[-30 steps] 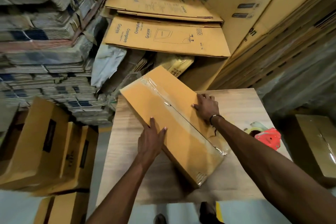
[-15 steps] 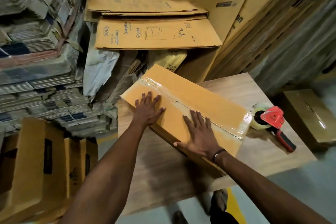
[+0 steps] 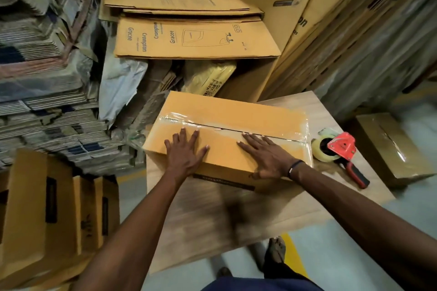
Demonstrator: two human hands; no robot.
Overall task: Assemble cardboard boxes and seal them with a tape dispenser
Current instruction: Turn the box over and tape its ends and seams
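Note:
A closed brown cardboard box lies on the wooden table, its top seam covered by a strip of clear tape. My left hand lies flat on the near left part of the lid, fingers spread. My right hand presses flat on the near right part, fingertips at the taped seam. A red tape dispenser with a roll of clear tape rests on the table just right of the box, handle toward me; neither hand touches it.
Flattened printed cartons are piled behind the table. Stacks of flat cardboard rise at the left, with assembled boxes on the floor below. A taped box sits on the floor at right. My feet show under the table edge.
The box has turned from a diagonal lie to nearly square with the table edge. Both hands have shifted along the lid and now lie flat side by side.

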